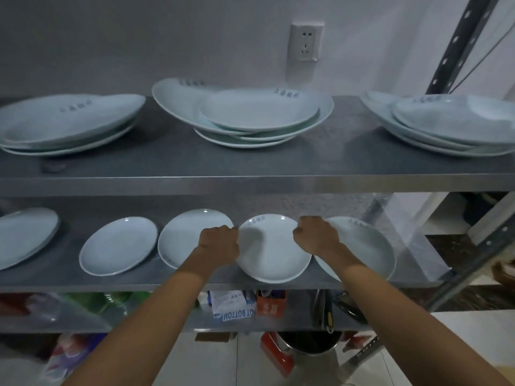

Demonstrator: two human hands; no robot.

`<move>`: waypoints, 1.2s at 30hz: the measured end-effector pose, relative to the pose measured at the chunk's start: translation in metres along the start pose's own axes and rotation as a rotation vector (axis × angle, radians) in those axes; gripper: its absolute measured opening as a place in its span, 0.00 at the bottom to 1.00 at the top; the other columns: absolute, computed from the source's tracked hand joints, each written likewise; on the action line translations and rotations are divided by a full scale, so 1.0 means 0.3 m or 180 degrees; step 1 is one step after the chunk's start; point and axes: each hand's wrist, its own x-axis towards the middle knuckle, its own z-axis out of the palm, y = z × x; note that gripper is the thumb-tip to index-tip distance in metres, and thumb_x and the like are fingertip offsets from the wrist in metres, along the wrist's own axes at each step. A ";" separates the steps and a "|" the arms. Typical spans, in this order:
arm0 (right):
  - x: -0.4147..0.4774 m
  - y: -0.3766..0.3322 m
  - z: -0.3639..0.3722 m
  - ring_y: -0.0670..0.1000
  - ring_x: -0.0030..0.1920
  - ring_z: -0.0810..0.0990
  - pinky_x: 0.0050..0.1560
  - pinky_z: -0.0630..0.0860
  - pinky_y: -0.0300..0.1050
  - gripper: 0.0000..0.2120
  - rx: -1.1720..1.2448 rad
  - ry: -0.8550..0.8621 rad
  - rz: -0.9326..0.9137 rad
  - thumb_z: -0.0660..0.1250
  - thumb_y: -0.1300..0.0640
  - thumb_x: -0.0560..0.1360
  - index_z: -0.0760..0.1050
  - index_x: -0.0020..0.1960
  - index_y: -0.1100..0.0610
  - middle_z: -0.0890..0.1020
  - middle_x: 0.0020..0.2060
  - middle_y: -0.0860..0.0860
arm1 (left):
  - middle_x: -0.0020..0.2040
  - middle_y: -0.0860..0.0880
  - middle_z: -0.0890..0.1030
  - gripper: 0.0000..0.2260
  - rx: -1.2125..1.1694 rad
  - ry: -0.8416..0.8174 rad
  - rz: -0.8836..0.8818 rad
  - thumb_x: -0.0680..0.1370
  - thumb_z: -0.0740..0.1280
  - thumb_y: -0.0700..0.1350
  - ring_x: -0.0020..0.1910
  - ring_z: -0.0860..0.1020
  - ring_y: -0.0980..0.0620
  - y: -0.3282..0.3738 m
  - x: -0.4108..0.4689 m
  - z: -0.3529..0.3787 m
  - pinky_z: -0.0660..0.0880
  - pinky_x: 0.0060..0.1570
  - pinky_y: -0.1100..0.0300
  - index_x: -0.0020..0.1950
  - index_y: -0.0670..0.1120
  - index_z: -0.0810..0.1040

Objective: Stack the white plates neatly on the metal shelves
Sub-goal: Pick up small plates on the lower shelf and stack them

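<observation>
On the middle metal shelf (195, 282) a round white plate (271, 252) sits between my hands. My left hand (220, 242) grips its left rim and my right hand (316, 235) grips its right rim. That plate overlaps a larger white plate (367, 246) to its right. Left of it lie a round plate (181, 238), an oval plate (119, 245) and part of another plate (25, 235). The upper shelf (250, 165) carries three plate stacks: one at left (67, 121), one in the middle (250, 112), one at right (446, 123).
A wall socket (305, 41) is on the white wall behind. A perforated metal upright (457, 43) rises at right. The bottom shelf holds boxes (231, 303), bottles and utensils. A metal pot (309, 342) stands on the tiled floor below.
</observation>
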 end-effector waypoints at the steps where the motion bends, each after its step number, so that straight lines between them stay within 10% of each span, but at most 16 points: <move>1: -0.002 -0.020 -0.019 0.52 0.34 0.76 0.32 0.69 0.42 0.05 0.0023 -0.0042 -0.0073 0.57 0.57 0.68 0.67 0.34 0.54 0.76 0.35 0.50 | 0.48 0.49 0.80 0.12 0.0060 0.0004 -0.0070 0.75 0.60 0.49 0.42 0.78 0.48 -0.010 -0.014 -0.020 0.68 0.39 0.57 0.56 0.48 0.75; 18: -0.004 -0.271 -0.119 0.56 0.40 0.74 0.42 0.70 0.46 0.10 -0.0087 -0.0043 -0.0928 0.56 0.51 0.73 0.72 0.44 0.56 0.73 0.41 0.54 | 0.52 0.47 0.80 0.14 0.0253 0.0025 -0.1195 0.72 0.59 0.45 0.49 0.79 0.44 -0.243 -0.236 -0.197 0.67 0.42 0.58 0.55 0.47 0.77; 36: 0.083 -0.779 0.166 0.60 0.48 0.79 0.50 0.74 0.48 0.05 -0.0101 -0.0172 -0.0439 0.57 0.55 0.70 0.68 0.42 0.56 0.76 0.45 0.56 | 0.56 0.49 0.78 0.16 0.0289 -0.0286 -0.0826 0.74 0.59 0.50 0.54 0.78 0.46 -0.855 -0.204 0.066 0.71 0.49 0.54 0.61 0.48 0.73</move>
